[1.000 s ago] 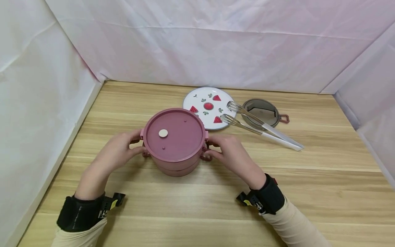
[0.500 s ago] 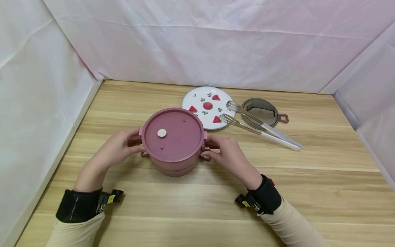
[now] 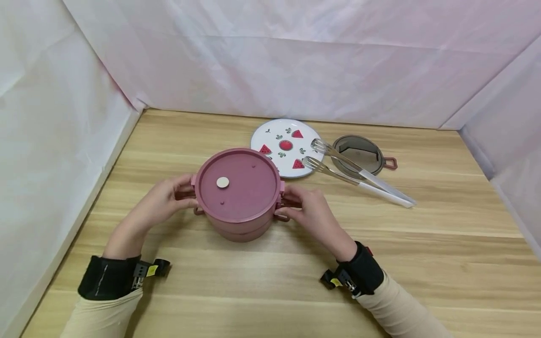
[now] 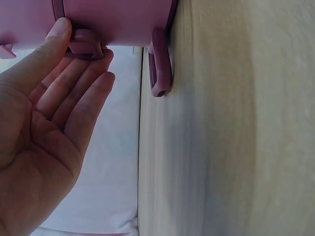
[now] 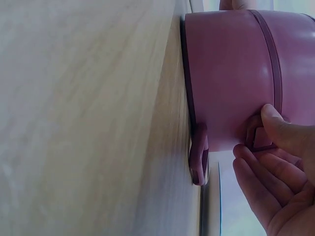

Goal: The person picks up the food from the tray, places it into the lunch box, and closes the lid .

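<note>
A dusty-pink stacked pot (image 3: 238,188) with a flat lid and a cream knob (image 3: 222,182) stands upright on the wooden table. At its left side, my left hand (image 3: 158,206) grips a side handle (image 4: 86,43) of the pot, thumb by the seam and fingers behind the handle. On the opposite side, my right hand (image 3: 314,213) pinches the matching handle (image 5: 261,135) between thumb and fingers. Lower handles stick out close to the table, one in the left wrist view (image 4: 160,64) and one in the right wrist view (image 5: 198,155). The pot's inside is hidden.
Behind the pot lies a white plate (image 3: 274,134) with watermelon prints. Metal tongs (image 3: 359,176) with white handles lean across it and a round, dark see-through lid (image 3: 359,152) with a pink loop handle. White cloth walls (image 3: 296,75) border the table's back and sides.
Both hands have shifted their fingers slightly at the handles, and the wrists have moved a little. The pot has kept its place on the table.
</note>
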`<state>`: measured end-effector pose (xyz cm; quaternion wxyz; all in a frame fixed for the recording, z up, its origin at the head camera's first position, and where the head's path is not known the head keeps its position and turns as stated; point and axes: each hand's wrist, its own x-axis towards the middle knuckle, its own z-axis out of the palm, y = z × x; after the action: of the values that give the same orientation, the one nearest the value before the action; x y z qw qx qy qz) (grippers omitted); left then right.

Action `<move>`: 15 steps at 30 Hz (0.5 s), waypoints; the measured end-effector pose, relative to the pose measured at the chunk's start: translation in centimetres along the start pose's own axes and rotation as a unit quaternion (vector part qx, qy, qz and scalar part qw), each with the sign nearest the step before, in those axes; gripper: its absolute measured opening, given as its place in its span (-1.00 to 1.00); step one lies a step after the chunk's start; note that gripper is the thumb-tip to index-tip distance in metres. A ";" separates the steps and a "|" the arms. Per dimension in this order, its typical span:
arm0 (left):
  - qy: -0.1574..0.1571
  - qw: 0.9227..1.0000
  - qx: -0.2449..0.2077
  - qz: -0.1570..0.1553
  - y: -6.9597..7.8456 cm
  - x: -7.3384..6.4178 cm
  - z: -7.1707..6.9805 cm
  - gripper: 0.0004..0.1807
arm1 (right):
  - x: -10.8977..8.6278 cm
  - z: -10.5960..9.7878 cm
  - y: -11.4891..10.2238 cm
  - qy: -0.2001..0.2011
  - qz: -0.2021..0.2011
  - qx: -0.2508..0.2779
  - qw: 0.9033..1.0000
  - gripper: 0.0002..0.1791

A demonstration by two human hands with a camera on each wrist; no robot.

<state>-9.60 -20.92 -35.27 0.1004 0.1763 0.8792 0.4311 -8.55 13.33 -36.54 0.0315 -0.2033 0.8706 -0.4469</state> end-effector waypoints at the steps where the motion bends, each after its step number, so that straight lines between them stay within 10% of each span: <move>1: 0.001 1.000 -0.002 0.001 0.0 -0.1 0.0 -0.44 | -0.1 0.1 0.0 -0.001 0.004 0.003 1.000 -0.59; 10: 0.000 0.993 -0.112 0.037 1.0 -2.2 1.5 -0.49 | -1.7 0.3 -0.4 0.008 -0.030 0.005 0.999 -0.28; 15: 0.068 0.967 -0.245 0.030 3.8 -2.2 3.6 -0.16 | -2.0 1.8 -1.7 -0.018 -0.035 0.142 0.989 -0.12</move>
<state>-5.60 -17.04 -34.42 0.0679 0.1428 0.7461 0.6468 -5.70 11.88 -36.49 0.0605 -0.2349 0.7901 -0.5630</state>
